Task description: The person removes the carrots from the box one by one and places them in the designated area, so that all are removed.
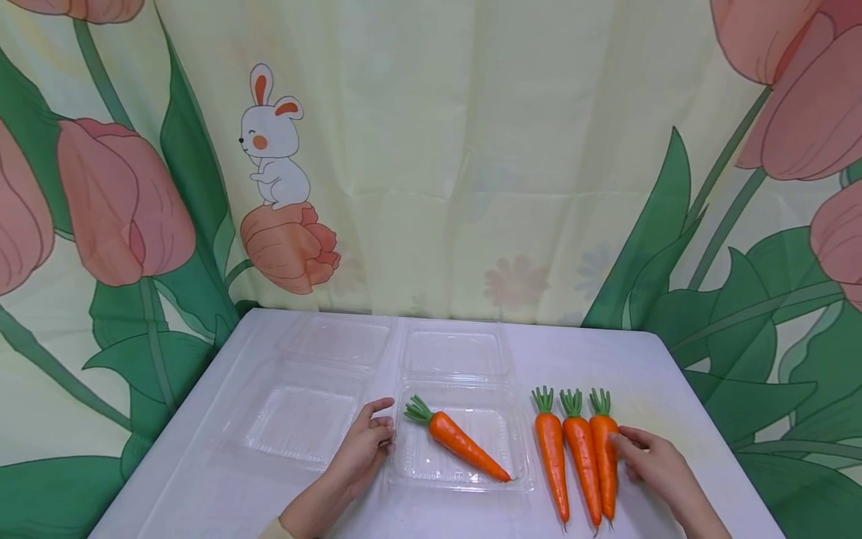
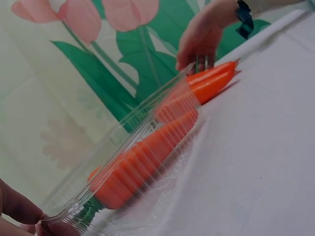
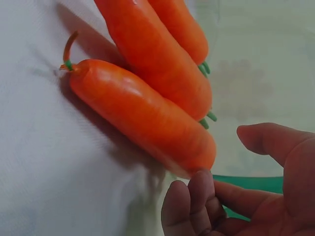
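Note:
One orange carrot point(image 1: 465, 443) with a green top lies slantwise in the right-hand clear plastic container point(image 1: 465, 486), whose lid is folded back. My left hand point(image 1: 367, 445) is at this container's left edge; in the left wrist view its thumb and a finger point(image 2: 19, 204) pinch the rim. Three more carrots lie side by side to the right: a left one point(image 1: 552, 460), a middle one point(image 1: 582, 464) and a right one point(image 1: 604, 464). My right hand point(image 1: 656, 464) touches the right carrot's side with its fingertips point(image 3: 201, 184). The thumb stands apart from the carrot.
A second clear plastic container point(image 1: 303, 419) stands open on the left, its lid folded back. The white table point(image 1: 572, 352) ends at a curtain point(image 1: 417, 150) printed with tulips and a rabbit. A dark band point(image 2: 244, 19) shows on the right wrist.

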Demonstrator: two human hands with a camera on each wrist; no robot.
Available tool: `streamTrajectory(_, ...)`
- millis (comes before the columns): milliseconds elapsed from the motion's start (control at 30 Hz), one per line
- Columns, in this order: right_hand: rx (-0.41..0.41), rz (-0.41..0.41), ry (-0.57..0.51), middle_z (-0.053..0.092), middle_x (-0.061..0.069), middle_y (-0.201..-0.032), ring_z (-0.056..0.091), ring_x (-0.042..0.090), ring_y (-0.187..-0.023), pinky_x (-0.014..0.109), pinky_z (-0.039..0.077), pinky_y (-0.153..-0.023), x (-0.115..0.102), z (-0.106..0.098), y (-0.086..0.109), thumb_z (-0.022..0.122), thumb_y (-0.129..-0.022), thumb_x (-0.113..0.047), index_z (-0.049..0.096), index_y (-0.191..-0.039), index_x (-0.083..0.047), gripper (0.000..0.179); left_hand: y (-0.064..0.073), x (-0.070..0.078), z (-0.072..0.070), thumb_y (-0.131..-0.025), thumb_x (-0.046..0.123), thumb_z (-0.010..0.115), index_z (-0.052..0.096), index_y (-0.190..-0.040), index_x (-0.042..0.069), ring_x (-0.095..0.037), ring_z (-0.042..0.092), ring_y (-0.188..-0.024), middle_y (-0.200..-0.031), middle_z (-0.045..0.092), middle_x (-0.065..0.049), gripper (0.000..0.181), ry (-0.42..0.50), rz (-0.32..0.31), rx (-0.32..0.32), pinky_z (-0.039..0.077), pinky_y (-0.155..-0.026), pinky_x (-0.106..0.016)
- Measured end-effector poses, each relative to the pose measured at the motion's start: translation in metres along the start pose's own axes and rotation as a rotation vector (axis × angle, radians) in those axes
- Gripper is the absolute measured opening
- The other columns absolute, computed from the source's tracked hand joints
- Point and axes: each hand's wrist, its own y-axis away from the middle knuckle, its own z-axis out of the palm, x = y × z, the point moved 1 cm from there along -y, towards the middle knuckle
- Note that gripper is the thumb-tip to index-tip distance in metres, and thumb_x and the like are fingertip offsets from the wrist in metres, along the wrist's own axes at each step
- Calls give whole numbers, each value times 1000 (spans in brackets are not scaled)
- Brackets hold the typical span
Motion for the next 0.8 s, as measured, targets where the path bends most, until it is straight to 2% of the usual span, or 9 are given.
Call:
streamTrajectory(167,12,-14,15,58,36,-125,61,20,-84,34,61,-76,-3,-3,2,56,-102,-49,39,-147,16,81,1,0,0,-93,-8,47,34,-149,2,-16,45,-83,-97,43,-3,58,1,-6,6,42,-68,-25)
streamTrajectory(267,12,-22,16,56,38,-128,63,22,-87,36,61,-78,-5,-4,3,56,-102,-50,39,-148,15,81,1,0,0,-93,-8,47,34,-148,1,-16,45,-82,-97,43,-3,58,1,-2,2,42,-67,-24)
streamTrajectory(533,21,-43,-1,54,37,-129,65,24,-92,37,62,-80,-15,-1,4,56,-104,-43,40,-149,12,73,1,-1,-1,-93,-8,47,35,-148,2,-16,45,-83,-98,42,-4,57,-6,-13,14,42,-68,-25)
streamTrajectory(800,30,-80,-9,57,34,-126,64,22,-89,35,63,-78,-33,4,10,59,-103,-35,44,-147,9,65,1,0,0,-95,-7,47,32,-150,1,-16,45,-83,-98,42,-3,57,2,6,-11,41,-68,-25)
